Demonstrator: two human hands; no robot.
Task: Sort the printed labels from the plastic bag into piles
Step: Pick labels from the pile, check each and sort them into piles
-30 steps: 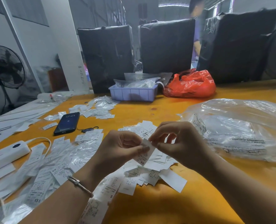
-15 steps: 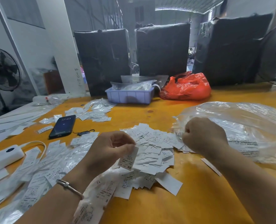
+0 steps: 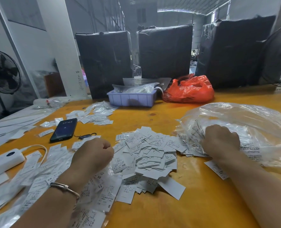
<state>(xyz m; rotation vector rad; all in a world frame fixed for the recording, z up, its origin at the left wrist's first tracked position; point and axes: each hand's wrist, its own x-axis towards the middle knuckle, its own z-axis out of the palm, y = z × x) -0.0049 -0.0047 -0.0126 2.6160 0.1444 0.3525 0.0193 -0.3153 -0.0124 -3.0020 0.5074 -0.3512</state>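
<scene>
A warehouse or packing workshop is shown. A high metal roof (image 3: 185, 7) and a long open hall are seen at 12 o'clock. Three large bales (image 3: 166, 51) wrapped in black film are stood behind the yellow table (image 3: 169, 211). Standing fans (image 3: 3, 71) are placed at 9 and 3 o'clock. Printed size labels (image 3: 146, 155) are heaped on the table, with a parts tray (image 3: 131, 99) at 12 o'clock.

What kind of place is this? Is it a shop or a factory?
Most likely a warehouse or packing workshop, not a shop. Big black-wrapped bales stand behind the yellow worktable, a high metal roof spans overhead, and heaps of printed size labels cover the table.
</scene>
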